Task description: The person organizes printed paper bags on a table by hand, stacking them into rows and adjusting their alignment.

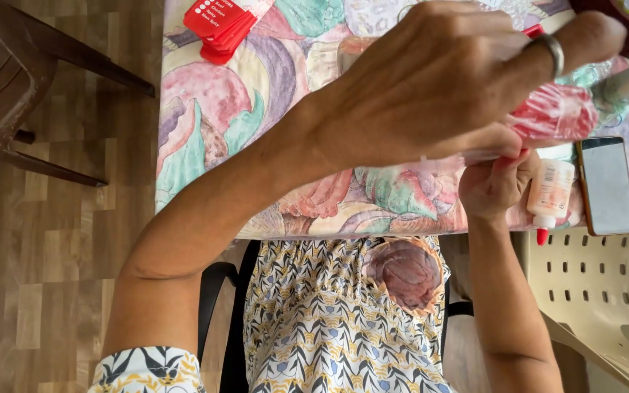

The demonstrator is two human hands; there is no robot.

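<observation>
Floral tablecloth (205, 102) below; both hands' grip (left (416, 87), right (493, 182)) pinching, seemingly, red-white wrapped piece (558, 113).

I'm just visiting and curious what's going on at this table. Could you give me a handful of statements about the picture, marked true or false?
1. The left hand wears a ring on one finger. True.
2. Both hands are on a blue metal tin. False: the left hand and the right hand hold a red-and-white crinkled piece.
3. A glue bottle with a red tip lies on the table beside a phone. True.
4. The tablecloth is plain white. False: it has a colourful pastel pattern.
5. A stack of red cards lies at the far side of the table. True.
</observation>
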